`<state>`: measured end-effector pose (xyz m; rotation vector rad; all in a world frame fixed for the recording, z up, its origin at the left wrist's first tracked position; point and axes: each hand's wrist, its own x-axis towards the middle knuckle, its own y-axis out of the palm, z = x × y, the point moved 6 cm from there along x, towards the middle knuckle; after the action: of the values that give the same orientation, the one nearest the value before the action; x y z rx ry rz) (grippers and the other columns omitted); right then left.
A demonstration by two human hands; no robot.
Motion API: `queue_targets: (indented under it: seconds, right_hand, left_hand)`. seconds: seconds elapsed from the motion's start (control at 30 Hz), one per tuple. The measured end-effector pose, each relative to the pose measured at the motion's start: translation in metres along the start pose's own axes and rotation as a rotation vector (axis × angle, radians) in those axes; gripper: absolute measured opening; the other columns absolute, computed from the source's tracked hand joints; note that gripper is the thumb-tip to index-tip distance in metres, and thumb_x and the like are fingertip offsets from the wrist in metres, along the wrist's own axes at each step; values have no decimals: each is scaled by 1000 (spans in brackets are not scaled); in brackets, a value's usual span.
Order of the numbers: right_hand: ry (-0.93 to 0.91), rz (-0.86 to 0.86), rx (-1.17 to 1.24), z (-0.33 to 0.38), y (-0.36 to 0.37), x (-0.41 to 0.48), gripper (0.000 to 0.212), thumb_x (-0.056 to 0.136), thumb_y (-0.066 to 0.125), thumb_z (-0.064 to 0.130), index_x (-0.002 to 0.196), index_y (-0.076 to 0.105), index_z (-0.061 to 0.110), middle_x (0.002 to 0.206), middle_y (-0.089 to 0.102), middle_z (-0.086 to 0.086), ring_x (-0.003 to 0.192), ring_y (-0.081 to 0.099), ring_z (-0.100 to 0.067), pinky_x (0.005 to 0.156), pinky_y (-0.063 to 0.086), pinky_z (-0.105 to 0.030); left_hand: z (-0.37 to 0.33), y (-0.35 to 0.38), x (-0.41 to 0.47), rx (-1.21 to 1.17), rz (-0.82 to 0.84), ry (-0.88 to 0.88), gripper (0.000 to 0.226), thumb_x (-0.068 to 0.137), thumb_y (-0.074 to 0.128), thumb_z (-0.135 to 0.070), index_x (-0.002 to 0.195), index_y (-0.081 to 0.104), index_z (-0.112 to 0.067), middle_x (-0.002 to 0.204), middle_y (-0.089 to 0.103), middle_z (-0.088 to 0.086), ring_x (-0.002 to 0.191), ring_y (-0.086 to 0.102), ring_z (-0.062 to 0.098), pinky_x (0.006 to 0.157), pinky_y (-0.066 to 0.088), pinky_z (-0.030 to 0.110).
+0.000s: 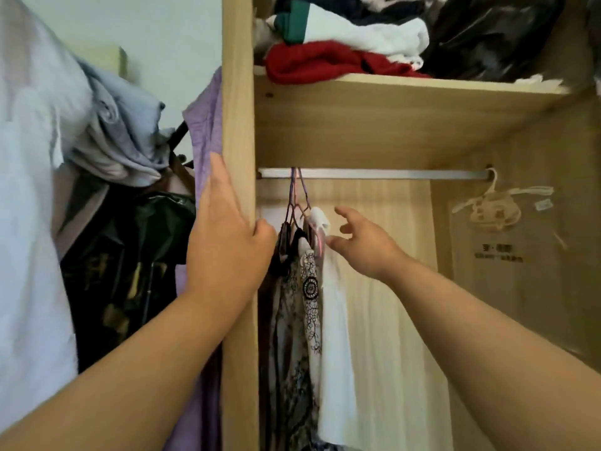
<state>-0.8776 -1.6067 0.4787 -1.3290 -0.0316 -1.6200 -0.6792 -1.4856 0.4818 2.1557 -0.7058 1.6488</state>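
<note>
I face an open light-wood wardrobe. A metal rail (374, 173) runs across it under a shelf. At the rail's left end hang a dark garment (286, 252), a patterned dress (305, 307) and a white garment (335, 320) on thin hangers (297, 193). My left hand (224, 232) grips the wardrobe's left side panel (239, 92), fingers flat on the outer face and thumb wrapped round the front edge. My right hand (361, 239) reaches in with spread, relaxed fingers, its thumb touching or almost touching the white garment's shoulder. It holds nothing.
The shelf (406, 84) above holds folded red, white and green clothes (341, 43) and a black bag (494, 37). An empty pale hanger (494, 206) hangs at the rail's right end. Outside on the left hang a purple garment (205, 131), grey clothes (120, 138) and a black bag (130, 271).
</note>
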Motion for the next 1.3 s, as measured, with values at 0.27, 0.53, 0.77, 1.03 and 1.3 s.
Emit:
queue_targets:
  seconds: [0.27, 0.53, 0.77, 1.03, 1.3]
  right_hand:
    - [92, 30, 145, -16, 27, 57, 52, 92, 55, 27, 140, 40, 15, 133, 54, -12, 117, 53, -27, 93, 41, -27]
    - [149, 84, -49, -26, 26, 90, 18, 86, 57, 22, 81, 61, 5, 80, 61, -9, 69, 54, -22, 56, 41, -24]
    - [119, -137, -61, -34, 4, 100, 20, 91, 41, 12, 94, 59, 3, 95, 63, -21, 82, 55, -33, 67, 39, -28]
    - [39, -288, -173, -44, -62, 70, 24, 96, 36, 20, 90, 56, 9, 103, 62, -27, 95, 57, -41, 73, 40, -36]
    - [3, -312, -401, -76, -130, -45, 24, 97, 39, 27, 107, 56, 14, 107, 63, -21, 97, 56, -42, 71, 36, -37]
  left_hand:
    - [1, -2, -1, 59, -68, 35, 86, 73, 57, -23, 150, 18, -11, 149, 36, 11, 129, 29, 11, 95, 9, -3]
    - [0, -2, -1, 97, -71, 14, 90, 68, 52, -32, 150, 18, -15, 148, 38, 5, 126, 31, 7, 93, 11, -2]
    - [0, -3, -1, 99, -82, 11, 90, 68, 52, -33, 150, 19, -16, 147, 39, 4, 124, 30, 3, 88, 6, -10]
    - [1, -3, -2, 133, -90, 5, 87, 71, 53, -31, 150, 21, -13, 143, 43, 10, 121, 32, 8, 89, 12, -1]
    - [-19, 0, -17, 230, 48, -39, 91, 79, 60, -30, 151, 7, -17, 158, 11, 7, 144, 11, 22, 115, 14, 48]
